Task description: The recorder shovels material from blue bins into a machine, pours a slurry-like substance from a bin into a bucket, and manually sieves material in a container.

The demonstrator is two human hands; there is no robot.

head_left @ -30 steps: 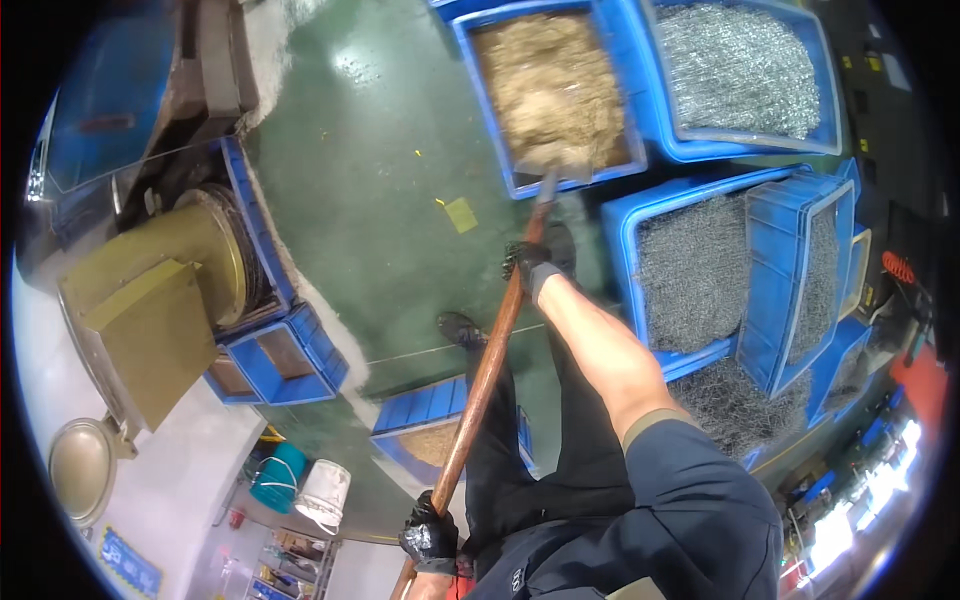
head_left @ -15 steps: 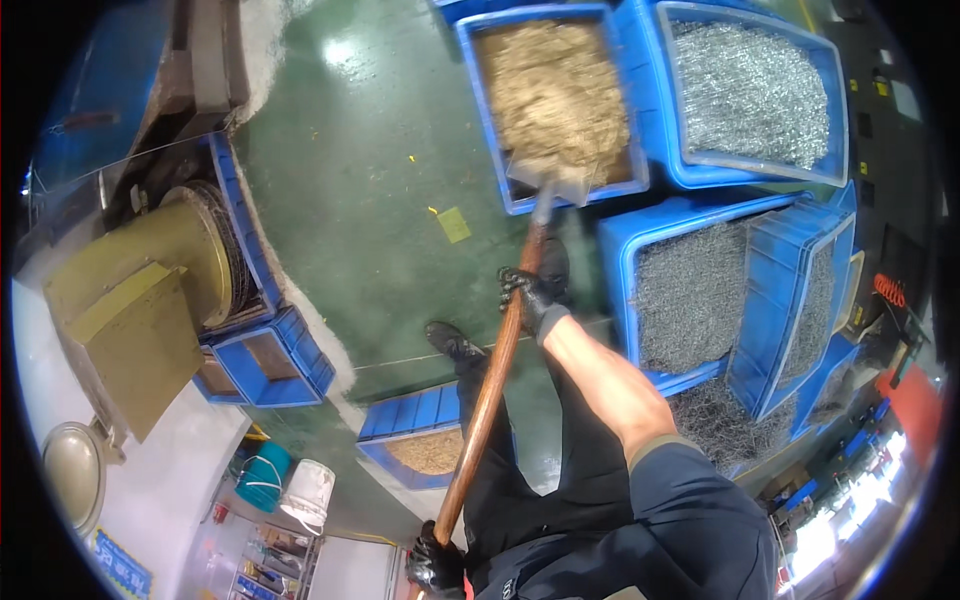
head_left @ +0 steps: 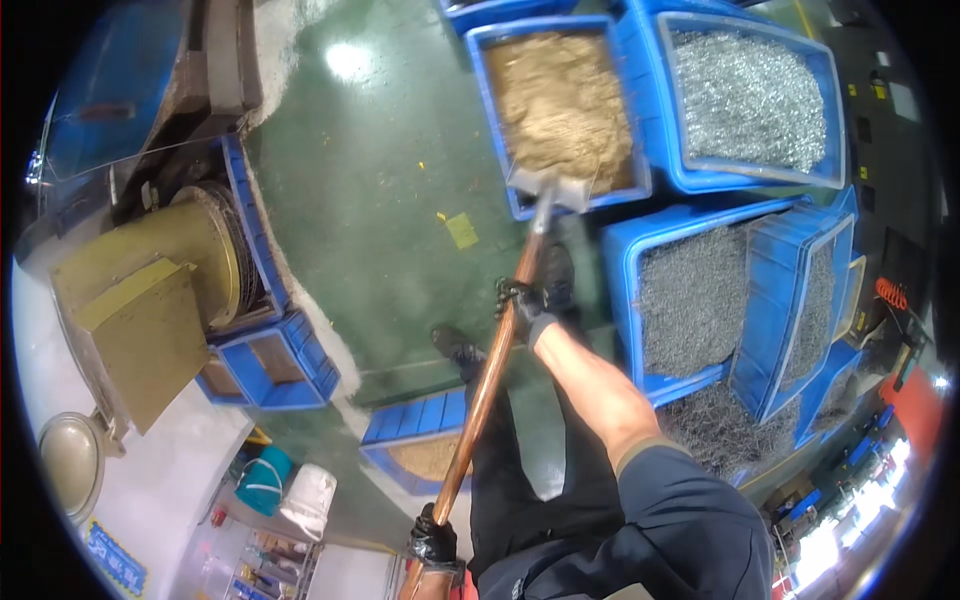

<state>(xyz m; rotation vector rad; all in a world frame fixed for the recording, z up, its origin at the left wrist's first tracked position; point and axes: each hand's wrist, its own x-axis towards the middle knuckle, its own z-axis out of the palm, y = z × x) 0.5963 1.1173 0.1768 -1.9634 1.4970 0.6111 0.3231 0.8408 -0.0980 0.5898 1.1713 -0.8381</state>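
Observation:
A long-handled shovel (head_left: 490, 375) slants across my legs, held in both black-gloved hands. My right hand (head_left: 520, 300) is wrapped round the upper part of its wooden handle, below the metal socket. Lower down, near the handle's back end, my left hand (head_left: 432, 540) grips it beside my hip. The metal shovel blade (head_left: 568, 190) lies inside the near end of a blue bin (head_left: 482, 90), against a heap of tan loose material (head_left: 565, 105). How deep the blade's tip sits is hard to make out.
At right stand blue bins of shiny metal bits (head_left: 750, 100) and dull grey bits (head_left: 695, 300). A tilted blue crate (head_left: 765, 310) rests on the latter. To the left are a tan machine (head_left: 140, 290) and small blue crates (head_left: 270, 365). Another blue crate (head_left: 410, 425) sits by my left leg.
The shovel blade has drawn slightly nearer to me within the bin's near end. My left hand has shifted a little forward. Both hands keep their grip, and the view has moved slightly.

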